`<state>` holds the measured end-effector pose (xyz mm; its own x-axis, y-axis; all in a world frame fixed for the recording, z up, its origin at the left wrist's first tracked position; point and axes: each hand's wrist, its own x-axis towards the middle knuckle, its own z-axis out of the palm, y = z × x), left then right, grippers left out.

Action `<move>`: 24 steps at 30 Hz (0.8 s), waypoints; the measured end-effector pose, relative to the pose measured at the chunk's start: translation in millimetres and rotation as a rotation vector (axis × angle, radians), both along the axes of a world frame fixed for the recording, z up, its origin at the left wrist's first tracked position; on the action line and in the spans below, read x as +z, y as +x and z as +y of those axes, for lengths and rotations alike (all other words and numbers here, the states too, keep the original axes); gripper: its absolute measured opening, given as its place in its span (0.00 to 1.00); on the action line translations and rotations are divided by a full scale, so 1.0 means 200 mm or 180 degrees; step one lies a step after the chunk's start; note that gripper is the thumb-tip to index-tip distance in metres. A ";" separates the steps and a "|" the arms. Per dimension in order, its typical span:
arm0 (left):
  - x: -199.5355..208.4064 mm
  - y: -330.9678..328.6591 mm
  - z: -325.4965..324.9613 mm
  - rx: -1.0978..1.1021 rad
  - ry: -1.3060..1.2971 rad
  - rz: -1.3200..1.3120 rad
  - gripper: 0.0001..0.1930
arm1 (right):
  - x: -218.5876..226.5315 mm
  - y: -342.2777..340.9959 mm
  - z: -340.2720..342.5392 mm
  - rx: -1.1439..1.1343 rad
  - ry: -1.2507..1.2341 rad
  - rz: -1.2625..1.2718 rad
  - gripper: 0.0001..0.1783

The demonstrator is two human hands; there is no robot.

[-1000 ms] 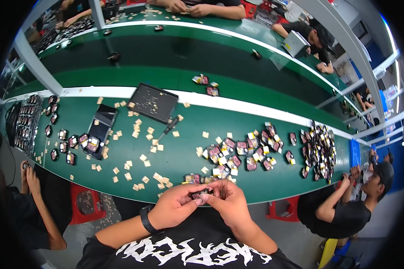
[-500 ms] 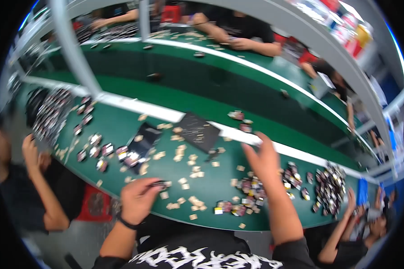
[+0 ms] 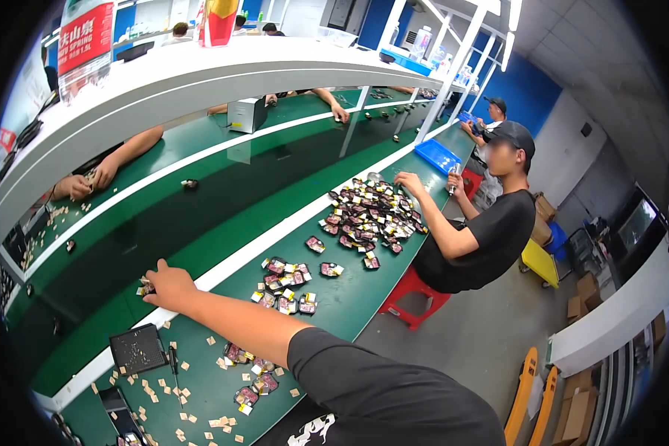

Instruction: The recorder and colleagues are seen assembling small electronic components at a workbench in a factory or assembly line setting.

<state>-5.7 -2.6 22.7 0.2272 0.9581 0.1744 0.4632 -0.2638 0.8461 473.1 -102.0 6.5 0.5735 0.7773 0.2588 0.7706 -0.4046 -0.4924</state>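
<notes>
My right hand reaches far forward over the white strip at the edge of the dark green belt. Its fingers close on a small dark and pink part lying at the belt's edge. My black-sleeved arm crosses the green bench. Under the forearm lie a black tray, a thin black tool and scattered beige squares. Several pink and black parts sit to the right of the arm. My left hand is out of view.
A seated person in a black shirt on a red stool touches a large heap of parts. A blue tray lies beyond. Other people's hands work across the belt, under a white shelf holding bottles.
My head has turned right. My right hand went from my chest out to the belt's edge. My left hand, which held a thin tool, has left the view.
</notes>
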 end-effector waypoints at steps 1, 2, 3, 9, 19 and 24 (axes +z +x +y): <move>0.02 0.00 0.04 0.0039 0.0185 0.0240 0.13 | -0.01 0.00 0.00 0.0046 0.0062 -0.0073 0.25; 0.04 -0.02 0.06 0.0110 0.0366 0.0487 0.13 | 0.00 -0.01 -0.01 0.0054 0.0120 -0.0098 0.25; 0.05 -0.02 0.08 0.0187 0.0550 0.0730 0.13 | 0.01 -0.02 -0.01 0.0057 0.0155 -0.0105 0.25; 0.15 0.06 0.11 -0.0068 0.0205 0.1476 0.17 | 0.02 -0.01 0.00 0.0381 0.0289 -0.0026 0.28; 0.27 0.27 -0.22 -0.0219 0.0591 0.0894 0.21 | 0.07 -0.01 -0.09 0.0520 0.0821 0.0758 0.27; 0.19 0.52 -0.55 -0.1214 -0.2139 -0.1799 0.25 | 0.34 -0.43 -0.38 0.1627 0.0859 0.0650 0.28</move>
<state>99.0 -111.7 60.0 0.5953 0.7767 -0.2056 -0.0768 0.3097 0.9477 387.6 -177.5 74.3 0.2042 0.8894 0.4090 0.7134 0.1509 -0.6843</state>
